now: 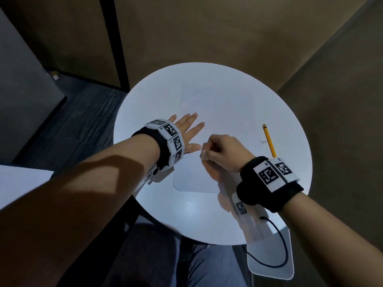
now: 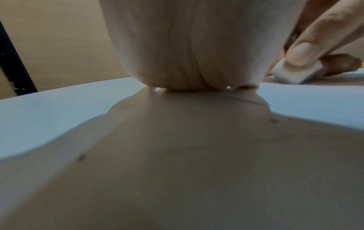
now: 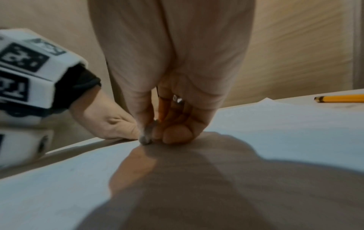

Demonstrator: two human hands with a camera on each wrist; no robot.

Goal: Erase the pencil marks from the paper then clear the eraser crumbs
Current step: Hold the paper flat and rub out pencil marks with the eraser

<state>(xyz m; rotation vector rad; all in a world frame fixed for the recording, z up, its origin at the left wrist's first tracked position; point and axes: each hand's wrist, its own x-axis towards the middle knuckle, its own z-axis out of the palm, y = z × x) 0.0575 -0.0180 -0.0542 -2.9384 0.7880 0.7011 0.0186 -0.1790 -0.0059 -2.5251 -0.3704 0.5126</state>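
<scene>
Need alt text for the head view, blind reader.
Right hand pinches a small eraser against white paper on a round white table; left hand lies flat, fingers spread, on the sheet. A yellow pencil lies to the right.

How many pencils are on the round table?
1. The yellow pencil lies on the white table, to the right of the paper and just beyond the right hand. The hands could hide something small, but no other pencil shows.

White paper lying flat at the centre of the round surface, with a white block eraser pressed edge-down against its near-left area.
</scene>
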